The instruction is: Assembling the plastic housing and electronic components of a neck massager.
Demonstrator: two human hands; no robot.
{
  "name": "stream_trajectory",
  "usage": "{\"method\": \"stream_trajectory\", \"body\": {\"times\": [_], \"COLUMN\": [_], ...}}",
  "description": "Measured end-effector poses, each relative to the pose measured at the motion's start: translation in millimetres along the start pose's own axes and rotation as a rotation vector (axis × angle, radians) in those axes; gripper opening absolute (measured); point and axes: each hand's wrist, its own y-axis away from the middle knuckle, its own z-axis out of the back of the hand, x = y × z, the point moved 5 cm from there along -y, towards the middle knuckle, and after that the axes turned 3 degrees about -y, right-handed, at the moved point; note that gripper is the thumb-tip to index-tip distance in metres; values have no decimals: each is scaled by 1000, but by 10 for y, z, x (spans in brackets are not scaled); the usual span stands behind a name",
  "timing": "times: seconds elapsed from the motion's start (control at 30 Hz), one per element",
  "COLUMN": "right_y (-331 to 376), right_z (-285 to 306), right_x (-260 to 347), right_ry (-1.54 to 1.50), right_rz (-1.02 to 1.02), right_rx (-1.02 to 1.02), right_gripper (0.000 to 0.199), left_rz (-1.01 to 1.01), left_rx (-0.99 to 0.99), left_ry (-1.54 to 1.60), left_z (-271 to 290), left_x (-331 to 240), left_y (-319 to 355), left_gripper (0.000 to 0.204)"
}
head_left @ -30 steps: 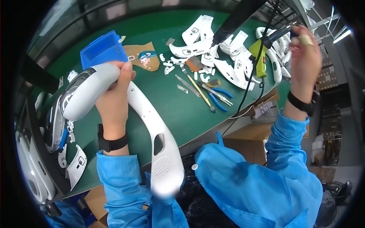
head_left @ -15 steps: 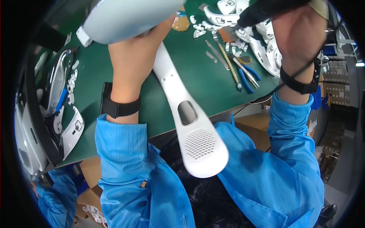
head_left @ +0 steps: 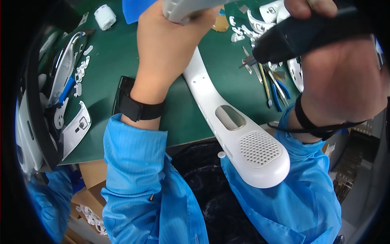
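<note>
Two bare hands work close under the camera, above a green bench mat (head_left: 101,61). The left hand (head_left: 170,40) is clenched around the upper end of a long white curved plastic housing (head_left: 239,138) — its broad rounded end, with a perforated grille and a grey oval window, hangs toward the person's lap, off the mat's near edge. The right hand (head_left: 341,77) is wrapped firmly around a black power screwdriver (head_left: 300,36), its tip pointing left toward the housing's neck. Beneath it, tweezers and blue-handled tools (head_left: 276,87) lie on the mat. White plastic parts (head_left: 77,126) sit at the left — well apart from the hands.
</note>
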Motion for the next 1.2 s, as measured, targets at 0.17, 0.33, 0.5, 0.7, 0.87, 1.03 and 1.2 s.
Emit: {"method": "stream_trajectory", "body": {"times": [0.17,0.33,0.5,0.7,0.87,1.03,1.2], "right_y": [-101,144,411,200,149,466,372], "right_z": [33,-141,189,19,34,406,155], "right_x": [-116,-299,-259,-244,-373,-336,-390], "right_ry": [-52,-64,10,-455,-331,-50,-128], "right_rz": [-29,7,-68,-174,-119,-55,-7], "right_rx": [164,104,-284,-164,-183,-305,-263], "right_gripper": [80,70,74,87,99,78,91], "left_rz": [348,422,378,369,420,291,331], "left_rx": [18,8,-56,-140,-93,-87,-10], "left_ry": [172,218,267,266,280,198,278], "left_z": [-12,15,-188,-49,-25,-50,-38], "left_x": [103,178,121,-58,99,-48,-93], "left_y": [-47,0,26,-43,-66,-85,-36], "left_gripper": [23,16,23,22,21,23,22]}}
